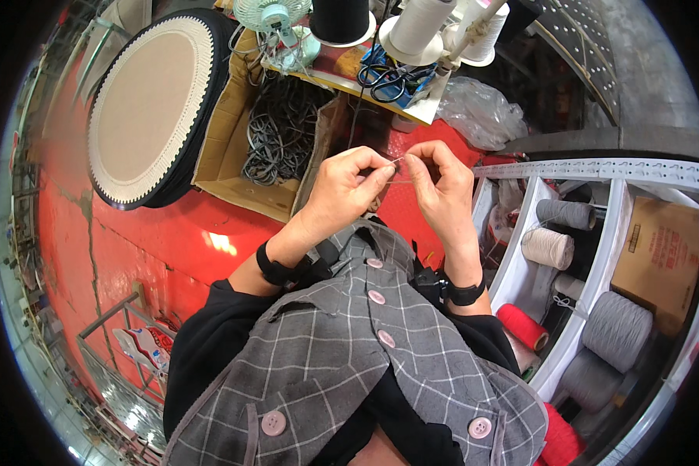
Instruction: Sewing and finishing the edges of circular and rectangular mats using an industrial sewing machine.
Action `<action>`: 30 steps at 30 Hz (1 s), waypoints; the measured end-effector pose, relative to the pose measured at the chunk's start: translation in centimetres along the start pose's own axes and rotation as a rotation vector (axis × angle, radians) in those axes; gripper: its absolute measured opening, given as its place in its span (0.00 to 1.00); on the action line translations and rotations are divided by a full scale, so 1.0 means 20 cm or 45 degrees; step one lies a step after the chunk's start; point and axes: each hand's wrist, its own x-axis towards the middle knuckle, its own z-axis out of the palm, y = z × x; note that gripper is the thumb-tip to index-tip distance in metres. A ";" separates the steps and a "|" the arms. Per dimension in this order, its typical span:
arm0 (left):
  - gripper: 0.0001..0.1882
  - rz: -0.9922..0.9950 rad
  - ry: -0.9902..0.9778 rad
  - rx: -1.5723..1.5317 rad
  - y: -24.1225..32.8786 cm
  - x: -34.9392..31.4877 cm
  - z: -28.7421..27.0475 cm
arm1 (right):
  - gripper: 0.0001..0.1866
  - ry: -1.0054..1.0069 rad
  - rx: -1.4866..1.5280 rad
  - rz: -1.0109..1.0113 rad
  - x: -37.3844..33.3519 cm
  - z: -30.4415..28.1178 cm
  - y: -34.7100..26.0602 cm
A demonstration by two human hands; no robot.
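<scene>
Close together in front of my chest, both hands pinch a thin pale thread (397,161). My left hand (345,186) has thumb and forefinger pressed together on one end, the other fingers curled in. My right hand (445,190) grips the thread the same way, a short stretch of it showing between the fingertips. Whether something small, such as a needle, is also between the fingers is too fine to tell. Beyond my left hand stands an open cardboard box (224,151) with a tangle of grey cord (276,136) in it.
At the far side, a table (342,78) carries white thread cones (419,31), a black cone (340,19), a small fan (276,17) and scissors (380,81). On the right, a white rack (617,225) holds yarn cones (617,330). A round beige-topped stack (151,109) stands left.
</scene>
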 end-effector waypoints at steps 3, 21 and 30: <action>0.06 -0.212 0.044 -0.196 -0.05 0.01 -0.01 | 0.05 0.050 -0.070 0.012 -0.04 0.01 -0.01; 0.06 -0.529 0.004 -0.965 -0.03 0.01 -0.02 | 0.12 -0.001 0.664 0.395 -0.10 0.08 0.02; 0.06 -0.459 -0.064 -0.714 -0.01 -0.01 -0.01 | 0.15 -0.047 0.796 0.483 -0.10 0.07 0.03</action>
